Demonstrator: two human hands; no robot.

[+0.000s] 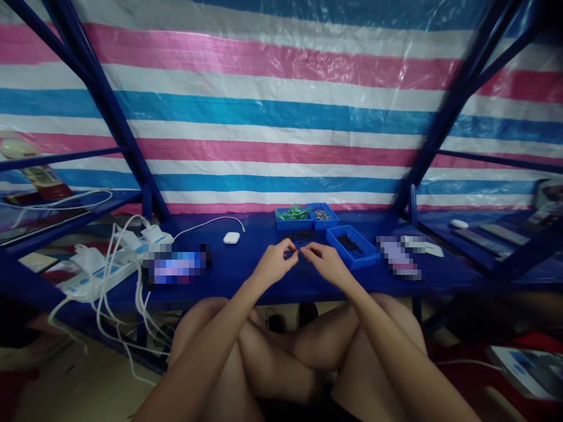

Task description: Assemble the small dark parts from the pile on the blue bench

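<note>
My left hand (278, 259) and my right hand (321, 259) are close together over the front of the blue table, fingertips pinched and nearly meeting. Whatever lies between the fingertips is too small to make out. Just beyond them is a loose pile of thin dark pieces (299, 235) on the tabletop. Beside my right hand stands a blue bin (364, 258) with dark slender parts (349, 241) in it. Farther back, one small blue bin (294, 224) holds green pieces (294, 213), and its neighbour (332, 223) holds small silvery parts (321, 215).
At left, a white power strip (103, 281) carries several plugs and tangled white cables. A white earbud case (231, 238) and a blurred-out device (178, 268) lie nearby. Right of the bins is another blurred-out item (400, 258). Blue metal posts (109, 117) frame the table before a striped sheet (272, 117).
</note>
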